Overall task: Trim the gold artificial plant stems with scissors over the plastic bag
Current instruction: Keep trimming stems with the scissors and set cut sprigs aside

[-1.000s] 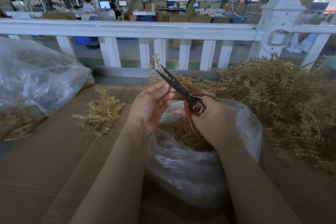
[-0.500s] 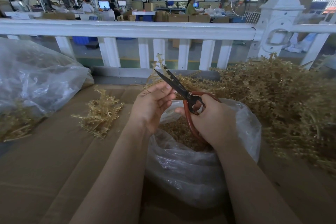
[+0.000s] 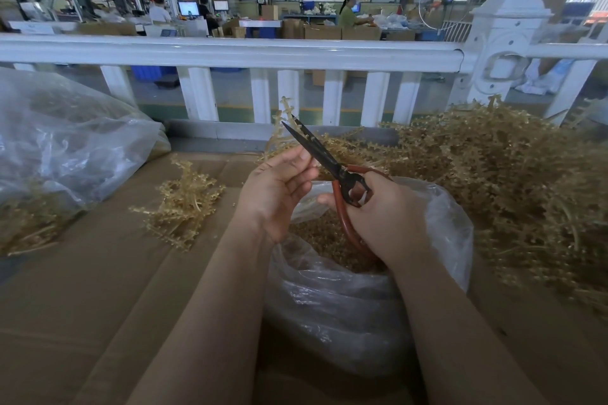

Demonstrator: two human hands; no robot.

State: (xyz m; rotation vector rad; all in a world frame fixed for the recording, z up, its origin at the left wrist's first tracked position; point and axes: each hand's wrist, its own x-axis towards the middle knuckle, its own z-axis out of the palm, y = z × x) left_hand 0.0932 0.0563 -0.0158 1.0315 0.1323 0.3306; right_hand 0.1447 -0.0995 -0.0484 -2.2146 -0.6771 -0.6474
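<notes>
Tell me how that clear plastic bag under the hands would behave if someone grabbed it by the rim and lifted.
The plastic bag looks thin and crinkled, so it would likely go floppy and collapse inward. The gold trimmings inside seem small and light, so it probably lifts easily. Its rim is open, so tilting could spill them.

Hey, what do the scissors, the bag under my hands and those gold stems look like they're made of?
Scissors: dark, dull metal blades; the red-brown loop handles look coated or painted. Bag: thin clear plastic film, crinkled and glossy. Stem held by the left hand: probably moulded plastic, pale gold, with a slight sheen.
</notes>
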